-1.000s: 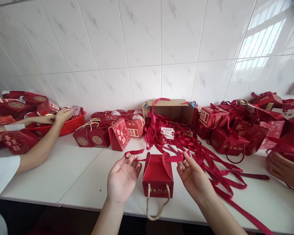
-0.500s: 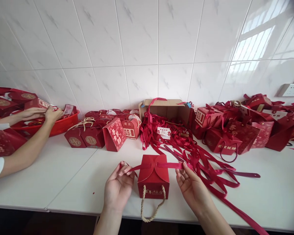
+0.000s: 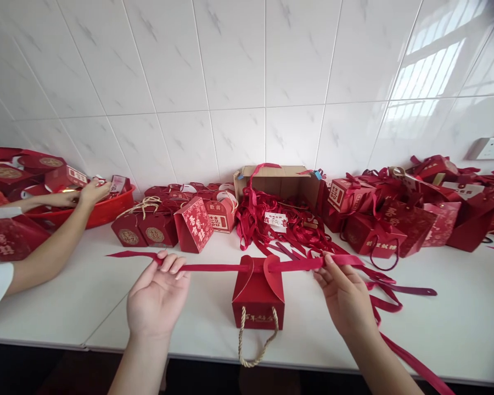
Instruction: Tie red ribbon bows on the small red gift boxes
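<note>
A small red gift box [image 3: 258, 296] with a twisted rope handle [image 3: 253, 343] stands near the front edge of the white table [image 3: 82, 296]. A red ribbon [image 3: 218, 267] runs level through the slits in its curved top flaps. My left hand [image 3: 158, 293] pinches the ribbon well to the left of the box, with a short tail sticking out past the fingers. My right hand [image 3: 346, 293] pinches the same ribbon to the right of the box. The ribbon is stretched taut between both hands.
A heap of loose red ribbons [image 3: 308, 236] spills from an open cardboard carton [image 3: 278, 181] behind the box. Finished red boxes [image 3: 148, 230] line the tiled wall, more pile up at the right [image 3: 399, 214]. At the left another person's arms [image 3: 53, 249] reach into a red basin [image 3: 102, 211].
My hands have moved apart, the left far to the left, pulling more ribbon through the box top until it is straight. The other person's hand stays at the basin.
</note>
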Tool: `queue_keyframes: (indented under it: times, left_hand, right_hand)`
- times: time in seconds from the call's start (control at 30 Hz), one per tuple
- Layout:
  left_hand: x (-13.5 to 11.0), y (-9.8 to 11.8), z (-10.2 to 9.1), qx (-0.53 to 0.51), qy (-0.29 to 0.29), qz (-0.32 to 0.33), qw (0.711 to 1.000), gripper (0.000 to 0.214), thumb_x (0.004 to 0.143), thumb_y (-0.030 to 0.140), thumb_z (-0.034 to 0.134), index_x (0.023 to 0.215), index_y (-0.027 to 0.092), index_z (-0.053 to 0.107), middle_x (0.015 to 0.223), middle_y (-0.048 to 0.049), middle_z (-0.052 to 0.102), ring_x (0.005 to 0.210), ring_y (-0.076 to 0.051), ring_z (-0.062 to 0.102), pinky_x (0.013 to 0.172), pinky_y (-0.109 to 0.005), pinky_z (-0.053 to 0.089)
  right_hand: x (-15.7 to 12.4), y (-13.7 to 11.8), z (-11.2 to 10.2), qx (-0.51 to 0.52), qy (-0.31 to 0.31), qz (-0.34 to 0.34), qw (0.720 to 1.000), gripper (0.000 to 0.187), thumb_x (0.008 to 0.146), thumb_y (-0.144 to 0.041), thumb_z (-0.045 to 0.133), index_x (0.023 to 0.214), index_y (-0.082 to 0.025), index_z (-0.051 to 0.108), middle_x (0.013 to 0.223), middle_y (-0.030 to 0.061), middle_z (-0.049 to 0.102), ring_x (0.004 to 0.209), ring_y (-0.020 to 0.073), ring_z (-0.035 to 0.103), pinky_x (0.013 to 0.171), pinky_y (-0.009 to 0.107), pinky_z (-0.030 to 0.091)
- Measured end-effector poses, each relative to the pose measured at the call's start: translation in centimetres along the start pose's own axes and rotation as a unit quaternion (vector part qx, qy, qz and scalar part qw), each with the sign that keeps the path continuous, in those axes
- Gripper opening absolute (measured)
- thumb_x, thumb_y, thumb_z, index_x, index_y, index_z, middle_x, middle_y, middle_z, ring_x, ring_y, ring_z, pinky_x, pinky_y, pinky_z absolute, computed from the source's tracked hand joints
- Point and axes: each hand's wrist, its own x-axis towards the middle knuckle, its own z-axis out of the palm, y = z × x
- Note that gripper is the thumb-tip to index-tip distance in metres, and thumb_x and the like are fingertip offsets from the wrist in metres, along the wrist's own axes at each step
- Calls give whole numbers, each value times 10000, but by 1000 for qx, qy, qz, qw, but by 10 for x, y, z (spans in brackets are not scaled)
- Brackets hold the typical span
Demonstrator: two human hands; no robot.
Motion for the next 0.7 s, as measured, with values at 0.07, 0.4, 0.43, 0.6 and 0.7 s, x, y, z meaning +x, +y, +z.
queue_keyframes:
  times: [0.07, 0.4, 0.43, 0.6, 0.7]
  left_hand:
    - [3, 5, 7, 30, -23, 5, 999, 149, 805, 30, 395, 802, 144, 490, 642, 17, 444, 553, -89, 488, 519, -187, 478]
    - [9, 7, 71, 219, -94, 13, 971, 197, 881, 140, 449, 933, 106, 636, 631, 20, 373, 520, -79, 409, 427, -145, 399]
    - [10, 6, 76, 234, -99, 7, 967, 214, 895, 143, 432, 914, 109, 643, 617, 23, 365, 507, -78, 398, 419, -147, 391]
    - [16, 0, 95, 284, -141, -38, 948, 349, 941, 273, 372, 877, 104, 671, 627, 2, 421, 521, -89, 430, 442, -175, 409]
    - [18, -3, 106, 332, -181, 2, 926, 287, 907, 325, 483, 887, 132, 695, 710, -30, 554, 636, -114, 530, 560, -201, 470]
  right_hand:
    - [2, -5, 3, -1, -2, -21, 1000, 213, 655, -285, 814, 816, -187, 714, 740, -7, 679, 653, 104, 639, 628, 203, 567]
    - [12, -48, 41, -139, -65, -165, 974, 212, 748, -374, 740, 866, -199, 720, 716, -4, 650, 690, 101, 605, 615, 190, 506]
    - [14, -52, 46, -162, -79, -179, 967, 230, 765, -397, 719, 878, -196, 720, 708, 2, 646, 688, 111, 602, 604, 204, 500]
    - [16, -70, 69, -250, -122, -261, 925, 219, 780, -397, 697, 848, -189, 705, 774, 21, 665, 708, 135, 604, 619, 244, 495]
    - [13, -81, 82, -283, -161, -281, 903, 201, 792, -383, 683, 820, -184, 682, 699, 2, 639, 630, 120, 579, 571, 235, 478]
